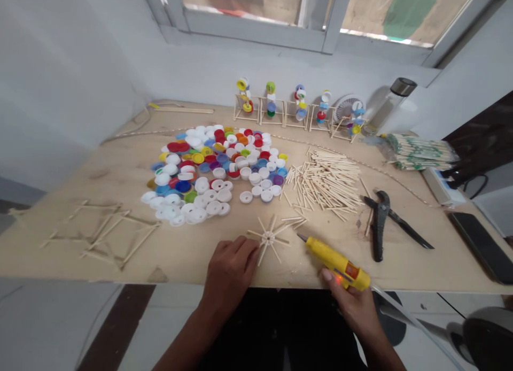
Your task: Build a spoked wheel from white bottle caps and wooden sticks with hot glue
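My left hand (pixel 231 268) rests on the wooden table (pixel 120 168) near its front edge, fingers curled down, its fingertips touching the left side of a star of thin sticks (pixel 269 237) around a white cap. My right hand (pixel 352 301) grips a yellow glue gun (pixel 335 262) whose nozzle points up-left toward the star, a short way from it. A red light glows on the gun's body.
A big pile of coloured bottle caps (pixel 216 170) lies mid-table, with a heap of short sticks (pixel 326 184) to its right. Black pliers (pixel 380 218) and a phone (pixel 481 245) lie at right. Stick frames (pixel 112 229) lie left; several cap-and-stick models (pixel 298 110) line the back.
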Available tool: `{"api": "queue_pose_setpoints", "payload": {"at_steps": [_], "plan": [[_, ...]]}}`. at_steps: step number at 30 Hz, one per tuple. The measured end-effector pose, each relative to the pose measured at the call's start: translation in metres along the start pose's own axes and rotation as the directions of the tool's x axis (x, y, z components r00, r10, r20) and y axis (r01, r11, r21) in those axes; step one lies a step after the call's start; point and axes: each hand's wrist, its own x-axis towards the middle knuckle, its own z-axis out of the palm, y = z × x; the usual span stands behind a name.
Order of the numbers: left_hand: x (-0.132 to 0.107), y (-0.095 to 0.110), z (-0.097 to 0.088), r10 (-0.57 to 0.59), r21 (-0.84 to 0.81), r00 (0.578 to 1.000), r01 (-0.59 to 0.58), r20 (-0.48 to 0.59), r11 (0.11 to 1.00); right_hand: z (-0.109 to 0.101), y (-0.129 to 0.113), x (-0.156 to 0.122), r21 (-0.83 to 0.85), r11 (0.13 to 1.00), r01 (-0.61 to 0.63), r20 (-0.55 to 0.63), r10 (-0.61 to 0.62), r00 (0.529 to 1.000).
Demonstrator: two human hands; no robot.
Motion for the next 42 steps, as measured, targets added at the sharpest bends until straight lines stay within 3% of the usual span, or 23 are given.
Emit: {"api": "queue_pose_setpoints", "payload": {"at_steps": [6,10,13,15,17,20,24,34,42], "plan": [[-0.003,-0.007,0.005,0.026,0.004,1.0,-0.026,-0.01,1.0,-0.023,-0.009,0.009,-0.052,0.999,0.002,0.02,-0.001,1.0],[-0.001,-0.007,0.006,0.052,0.001,0.998,-0.052,-0.042,0.999,-0.058,0.003,0.023,-0.157,0.987,0.044,-0.112,-0.062,0.992],[0.0,-0.006,0.005,0.053,0.006,0.997,-0.053,-0.051,0.999,-0.089,0.018,0.04,-0.317,0.945,0.082,-0.251,-0.167,0.953],[0.001,-0.007,0.005,0.044,0.008,0.998,-0.044,-0.044,0.999,-0.107,0.026,0.055,-0.507,0.853,0.123,-0.206,-0.258,0.944],[0.0,-0.007,0.004,0.036,0.007,0.999,-0.036,-0.03,0.999,-0.123,0.032,0.071,-0.714,0.683,0.157,-0.163,-0.38,0.911],[-0.001,-0.007,0.004,0.029,0.001,0.999,-0.029,-0.024,1.0,-0.142,0.041,0.091,-0.802,0.564,0.199,-0.116,-0.473,0.873],[-0.001,-0.005,0.003,0.021,0.012,0.999,-0.021,-0.029,1.0,-0.158,0.05,0.107,-0.882,0.295,0.368,0.144,-0.574,0.806],[-0.001,-0.004,0.002,0.005,0.008,1.0,-0.005,-0.008,1.0,-0.173,0.058,0.109,-0.902,0.151,0.404,0.285,-0.496,0.821],[-0.002,-0.003,0.003,-0.018,-0.022,1.0,0.019,0.019,1.0,-0.191,0.066,0.091,-0.869,0.11,0.482,0.328,-0.602,0.728]]}}
